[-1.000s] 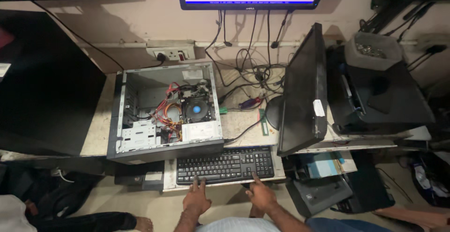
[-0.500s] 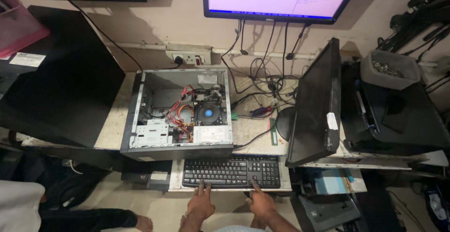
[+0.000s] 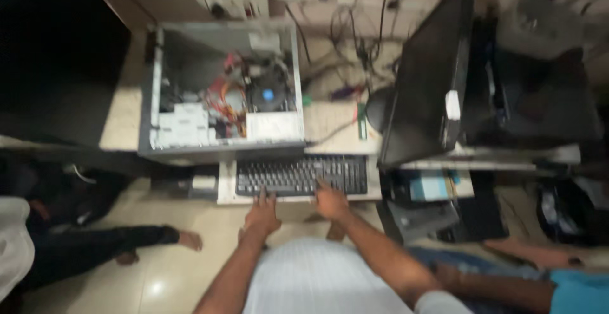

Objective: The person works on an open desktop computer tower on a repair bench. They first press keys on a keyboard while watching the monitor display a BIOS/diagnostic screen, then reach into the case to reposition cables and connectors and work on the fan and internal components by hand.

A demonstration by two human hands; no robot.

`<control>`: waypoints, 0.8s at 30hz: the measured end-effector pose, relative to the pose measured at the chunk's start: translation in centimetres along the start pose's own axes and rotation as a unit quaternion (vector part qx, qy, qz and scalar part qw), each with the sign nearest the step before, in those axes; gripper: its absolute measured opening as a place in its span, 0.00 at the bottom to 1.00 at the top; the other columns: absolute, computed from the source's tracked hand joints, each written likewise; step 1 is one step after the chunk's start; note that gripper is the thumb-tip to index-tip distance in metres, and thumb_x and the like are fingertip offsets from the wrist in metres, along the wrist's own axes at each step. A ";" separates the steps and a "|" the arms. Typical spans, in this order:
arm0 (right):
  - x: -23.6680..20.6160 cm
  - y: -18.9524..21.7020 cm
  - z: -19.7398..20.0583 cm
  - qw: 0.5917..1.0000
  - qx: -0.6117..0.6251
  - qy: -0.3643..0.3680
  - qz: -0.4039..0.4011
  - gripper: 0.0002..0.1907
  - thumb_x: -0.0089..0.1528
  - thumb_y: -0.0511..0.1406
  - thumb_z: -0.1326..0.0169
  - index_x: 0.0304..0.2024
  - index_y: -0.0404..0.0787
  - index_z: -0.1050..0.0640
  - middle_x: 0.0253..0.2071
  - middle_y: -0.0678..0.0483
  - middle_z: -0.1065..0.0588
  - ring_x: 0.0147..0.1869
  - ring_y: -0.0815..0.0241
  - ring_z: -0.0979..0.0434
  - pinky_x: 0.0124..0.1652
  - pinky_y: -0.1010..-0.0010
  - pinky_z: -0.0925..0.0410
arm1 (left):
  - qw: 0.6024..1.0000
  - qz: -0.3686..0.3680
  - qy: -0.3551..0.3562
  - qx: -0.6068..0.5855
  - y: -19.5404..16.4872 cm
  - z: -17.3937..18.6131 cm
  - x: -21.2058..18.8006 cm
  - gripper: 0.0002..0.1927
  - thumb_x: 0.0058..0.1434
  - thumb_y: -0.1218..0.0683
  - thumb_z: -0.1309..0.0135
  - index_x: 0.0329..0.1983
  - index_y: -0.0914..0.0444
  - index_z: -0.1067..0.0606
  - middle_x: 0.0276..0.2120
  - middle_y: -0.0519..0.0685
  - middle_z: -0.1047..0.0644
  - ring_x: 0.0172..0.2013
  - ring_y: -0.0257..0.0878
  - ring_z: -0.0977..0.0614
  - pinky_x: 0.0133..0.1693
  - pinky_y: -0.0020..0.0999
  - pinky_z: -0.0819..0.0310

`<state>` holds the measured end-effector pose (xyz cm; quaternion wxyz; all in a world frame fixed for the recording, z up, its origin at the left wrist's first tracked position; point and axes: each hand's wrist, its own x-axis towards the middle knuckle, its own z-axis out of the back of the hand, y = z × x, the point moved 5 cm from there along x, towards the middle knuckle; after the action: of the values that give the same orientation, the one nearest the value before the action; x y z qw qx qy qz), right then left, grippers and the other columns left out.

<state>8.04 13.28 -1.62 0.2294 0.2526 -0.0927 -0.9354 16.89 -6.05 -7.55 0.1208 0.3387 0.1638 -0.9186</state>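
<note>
A black keyboard (image 3: 301, 175) lies on a pull-out tray (image 3: 226, 187) below the desk edge. My left hand (image 3: 262, 214) rests at the keyboard's front edge, fingers spread toward the keys. My right hand (image 3: 331, 200) is beside it, one finger touching the lower keys. Behind the keyboard an open grey computer case (image 3: 222, 92) lies on its side, showing cables and a fan with a blue centre (image 3: 268, 94). The picture is blurred.
A dark flat monitor (image 3: 426, 79) leans upright to the right of the case. Tangled cables (image 3: 355, 47) run along the wall. Black equipment (image 3: 539, 98) fills the right side. Another person's legs (image 3: 108, 247) stretch over the floor at left, and an arm (image 3: 526, 288) at lower right.
The view has tilted down and moved closer, so the wall screen is out of sight. Both hands have stayed at the keyboard's front edge.
</note>
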 end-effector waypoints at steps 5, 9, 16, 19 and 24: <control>-0.3 0.1 0.3 0.999 0.022 -0.026 0.016 0.18 0.60 0.47 0.41 0.41 0.39 0.18 0.76 0.47 0.43 0.57 0.40 0.22 0.54 0.52 0.29 | 1.000 -0.003 -0.013 -0.006 -0.2 0.1 -0.5 0.54 0.55 0.46 0.37 0.79 0.49 0.54 0.79 0.50 0.61 0.75 0.54 0.45 0.63 0.48 0.30; -0.3 0.2 0.2 0.998 0.040 -0.039 0.019 0.19 0.61 0.47 0.43 0.43 0.40 0.18 0.76 0.47 0.44 0.59 0.39 0.23 0.55 0.52 0.29 | 1.000 0.011 -0.003 0.003 -0.5 0.9 -0.9 0.53 0.55 0.48 0.38 0.79 0.47 0.54 0.80 0.48 0.62 0.74 0.53 0.42 0.61 0.48 0.28; 0.4 0.0 0.3 1.000 0.007 -0.002 0.001 0.21 0.61 0.49 0.44 0.47 0.41 0.18 0.71 0.44 0.38 0.58 0.38 0.23 0.57 0.51 0.31 | 1.000 0.014 -0.002 -0.012 -0.8 2.4 -0.2 0.54 0.54 0.51 0.40 0.80 0.44 0.55 0.81 0.49 0.63 0.68 0.56 0.32 0.59 0.46 0.25; 1.1 0.3 1.4 0.999 0.017 -0.009 0.035 0.18 0.61 0.48 0.45 0.44 0.43 0.17 0.66 0.45 0.31 0.56 0.40 0.22 0.56 0.51 0.30 | 1.000 0.004 -0.015 0.006 -1.0 2.3 -0.2 0.54 0.54 0.49 0.39 0.80 0.45 0.55 0.79 0.50 0.61 0.68 0.57 0.33 0.60 0.46 0.27; 0.3 0.2 1.1 0.999 0.018 0.016 0.032 0.15 0.63 0.45 0.47 0.46 0.44 0.19 0.58 0.47 0.24 0.57 0.42 0.22 0.56 0.50 0.30 | 1.000 0.007 -0.017 0.014 -1.2 2.2 -0.4 0.55 0.53 0.49 0.38 0.80 0.45 0.55 0.80 0.48 0.60 0.68 0.54 0.31 0.60 0.45 0.26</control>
<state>7.33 13.01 -0.75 0.2560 0.2690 -0.1141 -0.9215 15.48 -5.73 -5.45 0.1252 0.3257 0.1462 -0.9257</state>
